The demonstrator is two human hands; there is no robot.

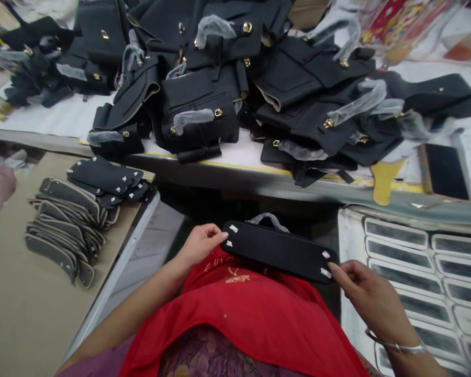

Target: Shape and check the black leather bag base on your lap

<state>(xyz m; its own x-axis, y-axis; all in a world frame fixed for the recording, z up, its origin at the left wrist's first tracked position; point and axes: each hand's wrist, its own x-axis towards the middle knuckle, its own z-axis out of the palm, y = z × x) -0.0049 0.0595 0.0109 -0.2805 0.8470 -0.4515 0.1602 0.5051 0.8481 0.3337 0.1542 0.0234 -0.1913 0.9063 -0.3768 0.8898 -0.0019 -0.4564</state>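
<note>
A long black bag panel (278, 251) with rounded ends is stretched level above my lap, with small white tabs near its corners. My left hand (204, 244) pinches its left end between thumb and fingers. At the other end, my right hand (371, 293) is closed on the right edge by the lower white tab. Just behind the panel a plastic-wrapped handle (270, 220) shows; what it is fixed to is mostly hidden. The panel's underside is out of sight. Below it lies a red apron (243, 319).
Black handbags (204, 115) with wrapped handles are heaped on the white table. On the left, a brown board (8, 293) carries stacked curved pieces (58, 235) and black panels (105, 178). White-bordered strips (424, 303) lie in rows at right. A phone (445, 170) and yellow piece (384, 180) are near the table edge.
</note>
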